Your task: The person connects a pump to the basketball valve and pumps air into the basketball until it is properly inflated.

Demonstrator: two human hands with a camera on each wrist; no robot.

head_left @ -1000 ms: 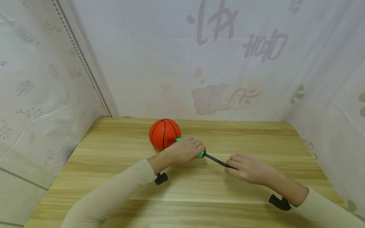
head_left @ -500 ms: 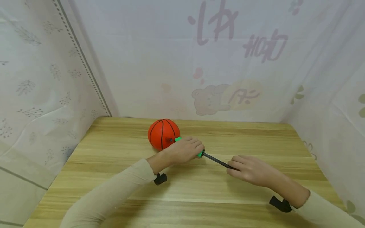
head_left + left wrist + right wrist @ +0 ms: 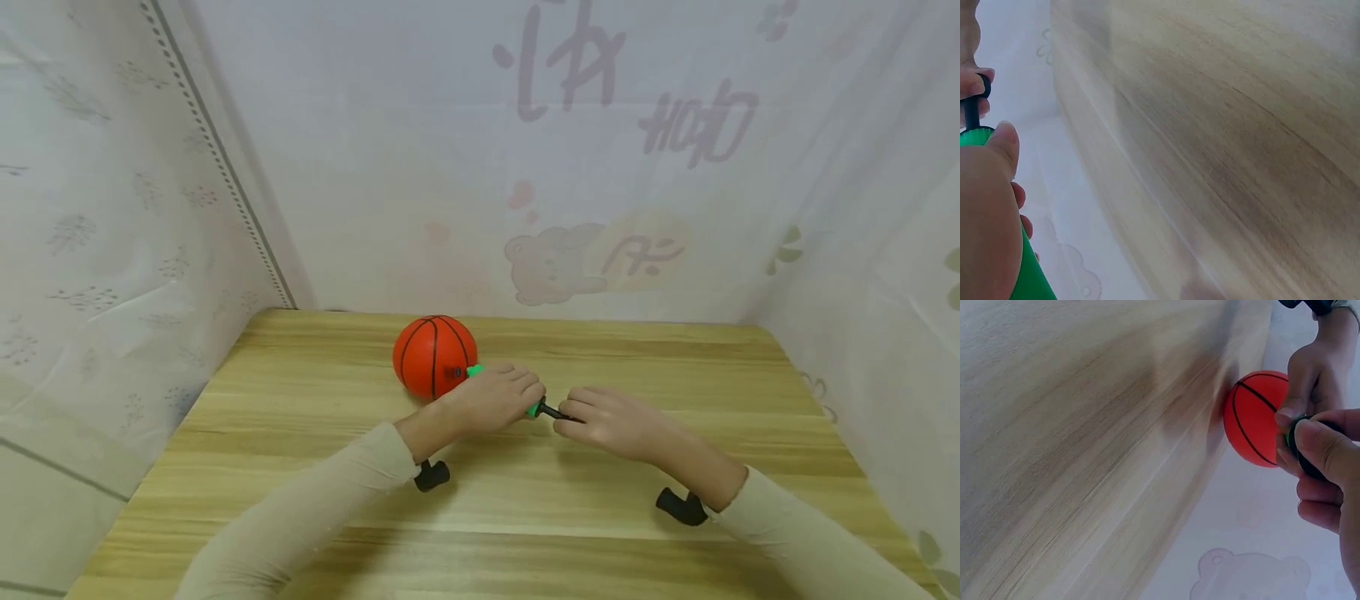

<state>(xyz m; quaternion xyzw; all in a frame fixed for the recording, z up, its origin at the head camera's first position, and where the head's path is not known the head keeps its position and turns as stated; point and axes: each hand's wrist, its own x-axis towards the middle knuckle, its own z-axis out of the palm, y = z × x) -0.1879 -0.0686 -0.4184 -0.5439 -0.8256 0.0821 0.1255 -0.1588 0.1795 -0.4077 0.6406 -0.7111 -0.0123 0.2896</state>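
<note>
A red-orange basketball (image 3: 431, 354) with black lines stands near the back of the wooden table. My left hand (image 3: 491, 398) grips the green barrel of a ball pump (image 3: 1034, 275), whose green far end sits right at the ball's right side in the head view. From the barrel's near end a short length of black rod (image 3: 551, 411) shows. My right hand (image 3: 611, 421) holds the pump's black handle (image 3: 1310, 456), thumb and fingers around it, close beside the left hand. Most of the barrel is hidden under the left hand.
The wooden table (image 3: 525, 500) ends at pale printed cloth (image 3: 420, 167) at the back and both sides. Black wrist mounts (image 3: 432, 476) hang below the wrists, over the tabletop.
My right hand has moved left toward the left hand, pushing the black rod mostly into the green barrel. The left hand and the ball have barely shifted.
</note>
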